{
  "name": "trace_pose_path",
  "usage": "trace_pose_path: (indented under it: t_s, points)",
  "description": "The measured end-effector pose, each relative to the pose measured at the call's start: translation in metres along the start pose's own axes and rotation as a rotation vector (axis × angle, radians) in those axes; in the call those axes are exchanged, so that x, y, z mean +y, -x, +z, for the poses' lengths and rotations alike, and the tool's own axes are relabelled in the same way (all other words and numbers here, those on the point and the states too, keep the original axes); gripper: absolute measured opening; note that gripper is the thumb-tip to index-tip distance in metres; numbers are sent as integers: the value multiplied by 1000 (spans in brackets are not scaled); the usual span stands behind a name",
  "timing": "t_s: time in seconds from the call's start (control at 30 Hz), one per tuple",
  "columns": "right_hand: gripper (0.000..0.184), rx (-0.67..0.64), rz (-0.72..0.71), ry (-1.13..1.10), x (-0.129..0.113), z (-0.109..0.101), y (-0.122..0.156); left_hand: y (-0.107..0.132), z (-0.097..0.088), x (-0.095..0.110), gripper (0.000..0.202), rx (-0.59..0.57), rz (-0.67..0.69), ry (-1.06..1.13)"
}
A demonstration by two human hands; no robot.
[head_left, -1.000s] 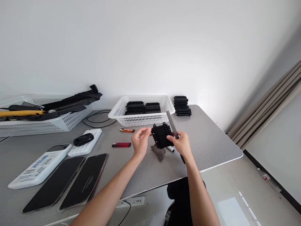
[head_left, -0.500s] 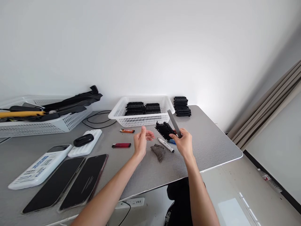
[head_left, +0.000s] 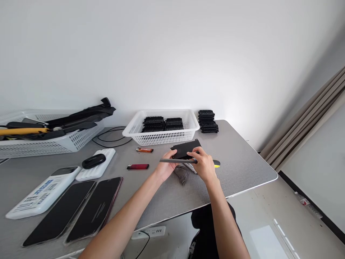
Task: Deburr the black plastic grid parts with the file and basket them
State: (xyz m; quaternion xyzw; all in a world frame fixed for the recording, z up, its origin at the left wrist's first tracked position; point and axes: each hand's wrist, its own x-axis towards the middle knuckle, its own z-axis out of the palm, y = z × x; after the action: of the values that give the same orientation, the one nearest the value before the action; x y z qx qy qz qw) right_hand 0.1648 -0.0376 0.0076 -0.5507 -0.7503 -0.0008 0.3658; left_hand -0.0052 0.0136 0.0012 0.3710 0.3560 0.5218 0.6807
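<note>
Panel (head_left: 185, 148) held between both hands, above the table (head_left: 242, 158)

The left hand (head_left: 165, 169) grips the panel's left end, thumb on top. The right hand (head_left: 205, 166) closes around a file (head_left: 175, 160), its fingers also touching the panel's right side. The panel appears light, stiff and not slippery; its edge tabs may be fragile, so the flat faces are judged the better hold.

Count: one panel and one file in hand; below the hands, one cloth (head_left: 182, 175) and one marker (head_left: 191, 167), partly hidden. Left of the left hand: two lighters (head_left: 138, 166), two phones (head_left: 94, 210), one mouse (head_left: 93, 161). Beyond the hands: one basket (head_left: 164, 137) holding two visible piles (head_left: 153, 124); beside it, one stack (head_left: 208, 121), pieces not countable.
</note>
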Motion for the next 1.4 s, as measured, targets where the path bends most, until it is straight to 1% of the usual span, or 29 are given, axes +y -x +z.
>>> trace_pose_path:
  t_s: [0.07,0.13,0.23,0.3,0.37,0.47,0.53,0.63,0.77,0.83,0.9,1.03,1.13,1.23,1.4]
  points:
    - [34,2,29,-82,2,-3,-1,-1,-1,0,19,60,66,-35]
    - [42,31,96,-204,4,-6,-1,-1,0,1,20,95,125,-64]
    - [52,95,278,-359,4,-13,-2,3,5,3,24,69,193,-114]
    - [51,127,404,-414,4,-16,-2,7,9,5,31,25,223,-164]
    - [45,110,482,-464,4,-17,-2,10,12,5,37,-5,241,-198]
    - [36,71,531,-540,6,-14,-3,12,12,4,42,-15,262,-225]
    - [35,94,549,-561,6,-12,-3,13,12,3,42,-9,275,-255]
    - [36,110,556,-541,4,-12,-3,13,11,4,40,-26,283,-297]
    - [43,136,525,-496,2,-18,-2,13,10,2,40,-77,281,-296]
    - [47,173,513,-475,5,-23,-1,12,9,0,42,-82,274,-287]
    - [48,182,487,-444,11,-28,-1,10,6,-2,43,-78,272,-272]
    - [52,100,372,-347,22,-37,2,8,3,-5,39,-79,278,-251]
    - [52,8,305,-271,23,-39,3,7,3,-6,34,-100,293,-203]
    - [55,-58,290,-197,20,-35,3,6,2,-6,34,-111,289,-155]
    - [57,-104,279,-98,20,-26,2,6,-1,-8,36,-154,270,-134]
